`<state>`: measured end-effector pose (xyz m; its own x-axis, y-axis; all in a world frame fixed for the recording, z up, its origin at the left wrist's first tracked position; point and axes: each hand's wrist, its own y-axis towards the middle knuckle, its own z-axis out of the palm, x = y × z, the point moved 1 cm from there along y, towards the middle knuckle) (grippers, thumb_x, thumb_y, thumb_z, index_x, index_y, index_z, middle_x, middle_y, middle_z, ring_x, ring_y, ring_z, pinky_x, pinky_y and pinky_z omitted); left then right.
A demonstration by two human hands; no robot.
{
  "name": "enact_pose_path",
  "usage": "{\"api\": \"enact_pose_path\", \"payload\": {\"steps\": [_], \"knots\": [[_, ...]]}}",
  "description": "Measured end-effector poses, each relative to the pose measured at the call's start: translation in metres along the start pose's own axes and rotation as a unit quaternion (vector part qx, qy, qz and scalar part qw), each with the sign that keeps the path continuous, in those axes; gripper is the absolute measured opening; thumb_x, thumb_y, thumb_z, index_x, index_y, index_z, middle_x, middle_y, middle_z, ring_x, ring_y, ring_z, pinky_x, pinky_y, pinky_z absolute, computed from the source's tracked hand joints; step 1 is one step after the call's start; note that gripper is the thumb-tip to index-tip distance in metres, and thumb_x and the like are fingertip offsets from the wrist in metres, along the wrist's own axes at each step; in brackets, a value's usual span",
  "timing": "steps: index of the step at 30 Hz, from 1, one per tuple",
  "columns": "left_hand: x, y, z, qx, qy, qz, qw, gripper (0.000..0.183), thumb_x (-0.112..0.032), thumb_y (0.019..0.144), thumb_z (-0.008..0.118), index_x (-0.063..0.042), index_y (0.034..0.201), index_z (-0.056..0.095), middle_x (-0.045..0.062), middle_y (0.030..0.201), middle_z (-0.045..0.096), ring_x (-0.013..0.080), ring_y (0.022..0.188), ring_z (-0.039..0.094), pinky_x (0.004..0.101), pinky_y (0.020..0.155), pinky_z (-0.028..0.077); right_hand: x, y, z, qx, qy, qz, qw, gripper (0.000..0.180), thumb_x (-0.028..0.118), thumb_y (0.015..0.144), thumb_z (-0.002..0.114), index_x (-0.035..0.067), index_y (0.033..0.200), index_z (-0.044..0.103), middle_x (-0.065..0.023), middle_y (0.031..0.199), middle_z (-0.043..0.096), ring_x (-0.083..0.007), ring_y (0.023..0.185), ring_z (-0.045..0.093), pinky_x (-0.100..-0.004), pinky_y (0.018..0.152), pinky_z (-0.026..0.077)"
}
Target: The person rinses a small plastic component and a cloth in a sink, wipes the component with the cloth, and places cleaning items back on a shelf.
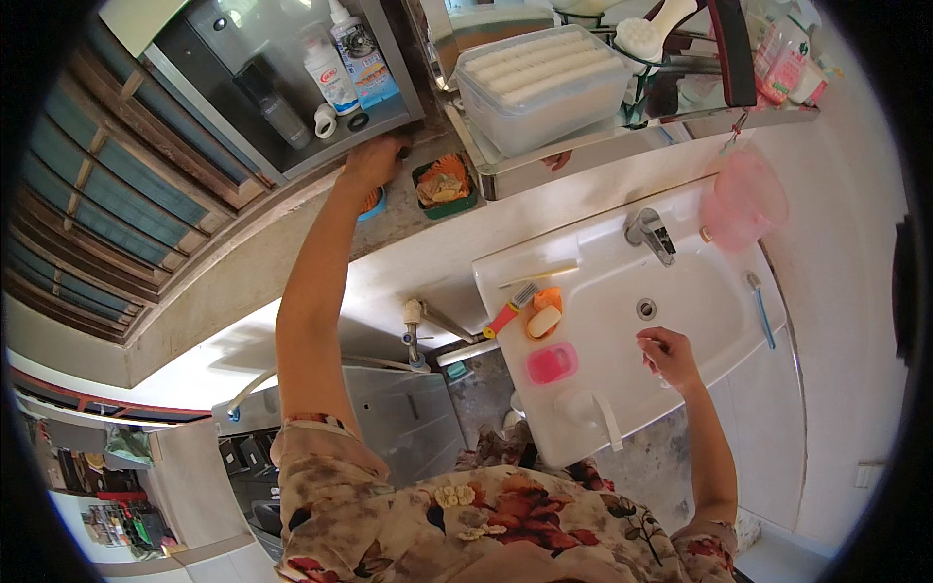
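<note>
My left hand (375, 160) reaches onto the concrete ledge below the grey metal cabinet (291, 162); a small dark thing shows at its fingertips, too unclear to name or to tell if it is gripped. Beside it are a green soap tray (446, 210) with orange netting and a blue-rimmed dish (373, 207), partly hidden by my wrist. My right hand (667, 357) hangs over the front of the white washbasin (605, 321), fingers curled; whether it holds anything is unclear. On the basin's left side lie a red-and-yellow-handled brush (510, 311), a bar of soap (544, 321) and a pink soap box (552, 363).
A clear plastic box (543, 109) of white rolls stands on the mirrored shelf (510, 178). Bottles (332, 76) stand in the cabinet. Around the basin are a chrome faucet (650, 235), a pink cup (745, 200) and a blue toothbrush (762, 310). Barred windows (109, 175) are at left.
</note>
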<state>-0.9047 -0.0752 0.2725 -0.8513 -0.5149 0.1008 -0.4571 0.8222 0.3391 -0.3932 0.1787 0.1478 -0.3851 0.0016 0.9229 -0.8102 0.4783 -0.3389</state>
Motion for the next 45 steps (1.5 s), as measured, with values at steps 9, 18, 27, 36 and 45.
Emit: {"api": "enact_pose_path", "payload": {"steps": [9,18,27,36,45], "knots": [[-0.006,0.004,-0.004,0.037,0.054,0.029,0.997,0.028,-0.009,0.072,0.068,-0.010,0.100,0.068,0.014,0.107,0.064,0.0328,0.104,0.059,0.0425,0.087,0.049,-0.004,-0.001,-0.006,0.001,0.012,-0.004,1.000,0.016,0.013,0.090,0.062,-0.001,0.098,0.064,-0.0011,0.061,0.056,-0.0044,0.048,0.048,-0.0195,0.042,0.036],[0.015,-0.014,-0.005,0.007,-0.146,-0.106,0.984,0.036,-0.012,0.073,0.069,-0.011,0.109,0.066,0.015,0.104,0.066,0.0334,0.099,0.061,0.0405,0.085,0.049,-0.001,0.002,-0.007,0.019,0.002,-0.018,1.000,0.017,0.014,0.091,0.062,-0.002,0.098,0.064,-0.0007,0.061,0.056,-0.0049,0.050,0.049,-0.0198,0.044,0.037],[0.000,-0.003,0.016,-0.027,-0.043,-0.051,0.997,0.027,-0.010,0.076,0.066,-0.011,0.103,0.066,0.015,0.100,0.067,0.0339,0.096,0.062,0.0419,0.082,0.049,-0.005,-0.008,-0.022,0.003,0.006,-0.024,1.000,0.017,0.014,0.092,0.060,-0.001,0.098,0.064,-0.0012,0.061,0.056,-0.0054,0.047,0.046,-0.0205,0.042,0.035],[-0.043,-0.051,-0.025,-0.135,-0.204,-0.197,0.950,0.027,-0.006,0.075,0.069,-0.006,0.101,0.065,0.010,0.082,0.065,0.0225,0.073,0.062,0.0326,0.068,0.051,-0.022,-0.004,-0.054,-0.009,0.226,0.092,0.970,0.033,0.033,0.097,0.052,0.001,0.094,0.061,-0.0025,0.062,0.055,-0.0097,0.049,0.048,-0.0235,0.043,0.036],[-0.182,-0.169,-0.085,-0.096,-0.893,-0.136,0.418,0.024,0.002,0.085,0.062,-0.004,0.108,0.060,0.005,0.094,0.062,0.0177,0.091,0.059,0.0314,0.084,0.051,-0.045,0.025,-0.061,0.114,0.362,0.153,0.912,0.033,0.037,0.099,0.045,0.007,0.095,0.056,0.0011,0.066,0.051,-0.0096,0.053,0.046,-0.0238,0.046,0.035]]}}
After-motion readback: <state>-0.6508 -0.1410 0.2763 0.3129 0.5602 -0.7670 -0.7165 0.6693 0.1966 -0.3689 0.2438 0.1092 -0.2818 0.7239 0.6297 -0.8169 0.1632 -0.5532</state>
